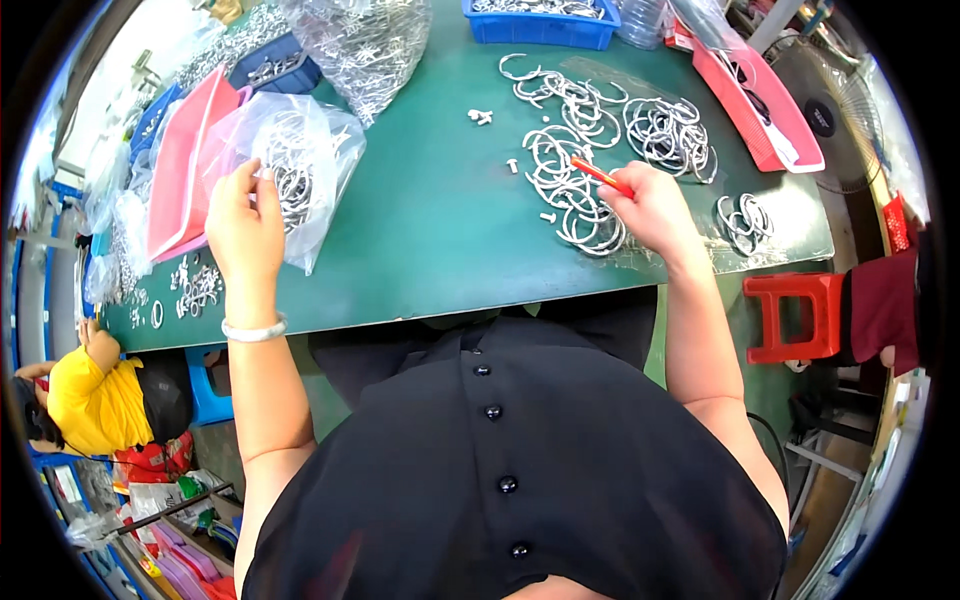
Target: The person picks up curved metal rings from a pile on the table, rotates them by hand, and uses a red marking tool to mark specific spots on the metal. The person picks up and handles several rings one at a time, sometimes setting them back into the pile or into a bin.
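Observation:
My left hand [248,215] is at the near left edge of a clear plastic bag [335,150] filled with silvery curved metal pieces. Its thumb and fingers come together on the film, seemingly pinching it. In my right hand [650,205] is a slim red-orange stick-like tool [600,177]; its exact kind is unclear. The tool's tip reaches over a loose heap of open metal rings [560,165] on the green table. Beside that heap lies a denser pile of rings [668,135]. A smaller cluster of rings [745,222] sits near the right corner.
Pink trays [185,170] [755,110] flank the green tabletop [430,230]. A blue bin [540,30] of metal parts and a large bag of parts [365,50] stand at the back. Small fittings [195,290] lie front left. A red stool [795,318] is at right; a person in yellow [100,400] sits left.

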Motion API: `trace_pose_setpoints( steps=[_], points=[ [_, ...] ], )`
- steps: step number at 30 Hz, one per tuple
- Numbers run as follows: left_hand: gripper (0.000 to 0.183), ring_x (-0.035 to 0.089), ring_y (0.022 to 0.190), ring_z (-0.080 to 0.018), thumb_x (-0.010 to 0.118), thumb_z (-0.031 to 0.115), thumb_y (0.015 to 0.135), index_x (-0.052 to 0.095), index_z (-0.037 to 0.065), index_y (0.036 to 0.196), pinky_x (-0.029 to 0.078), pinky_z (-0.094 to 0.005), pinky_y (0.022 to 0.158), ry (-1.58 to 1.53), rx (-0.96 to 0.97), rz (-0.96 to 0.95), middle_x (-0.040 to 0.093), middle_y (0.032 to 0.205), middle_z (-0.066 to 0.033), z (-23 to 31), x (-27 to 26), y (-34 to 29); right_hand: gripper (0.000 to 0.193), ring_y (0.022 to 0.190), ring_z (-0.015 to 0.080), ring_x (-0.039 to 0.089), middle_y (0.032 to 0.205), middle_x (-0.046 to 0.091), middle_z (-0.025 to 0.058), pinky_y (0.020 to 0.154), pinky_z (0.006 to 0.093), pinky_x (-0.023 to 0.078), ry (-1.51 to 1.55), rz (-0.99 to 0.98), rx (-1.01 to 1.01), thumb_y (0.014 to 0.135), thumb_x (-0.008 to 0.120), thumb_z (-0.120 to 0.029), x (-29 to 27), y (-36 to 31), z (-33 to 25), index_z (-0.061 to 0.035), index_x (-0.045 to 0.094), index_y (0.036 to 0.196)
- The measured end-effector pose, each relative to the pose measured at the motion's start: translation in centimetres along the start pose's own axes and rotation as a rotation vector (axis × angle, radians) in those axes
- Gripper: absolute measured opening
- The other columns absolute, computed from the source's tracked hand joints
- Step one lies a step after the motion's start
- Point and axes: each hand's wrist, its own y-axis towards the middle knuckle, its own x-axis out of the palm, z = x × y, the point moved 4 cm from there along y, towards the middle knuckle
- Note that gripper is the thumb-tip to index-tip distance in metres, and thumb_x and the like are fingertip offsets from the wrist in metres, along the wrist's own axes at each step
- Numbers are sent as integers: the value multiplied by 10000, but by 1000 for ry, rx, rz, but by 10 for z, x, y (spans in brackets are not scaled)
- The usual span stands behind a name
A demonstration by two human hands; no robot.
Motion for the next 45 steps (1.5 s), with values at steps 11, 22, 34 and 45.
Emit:
trace_pose_setpoints(
  steps=[11,22,34,45],
  points=[
    [128,481,530,-147,613,67,754,604,25,875,397,-257,499,-434,-44,-326,528,653,-59,74,20,-43,178,676,316,576,675,582,161,627,393,446,-26,-134,-55,688,584,-193,19,25,-12,-19,604,722],
    [173,514,558,-90,610,87,770,600,-4,917,429,-212,530,-819,-142,-697,562,759,-65,115,52,-73,133,558,151,508,597,532,69,537,288,405,433,0,-19,701,605,-112,6,21,-19,-6,528,727],
    [262,553,680,-103,479,167,891,542,3,1084,453,-226,620,-1437,-614,-793,599,914,-70,123,57,-73,95,475,22,393,621,538,0,419,179,285,1219,-145,79,739,618,-67,-13,5,-70,-26,533,727],
    [223,585,682,-122,473,175,896,562,-8,990,472,-236,615,-1637,-809,-674,609,817,-63,110,44,-64,98,410,21,376,731,605,104,388,162,294,1460,-341,92,800,574,-95,15,-2,-91,-3,539,806]
  ],
)
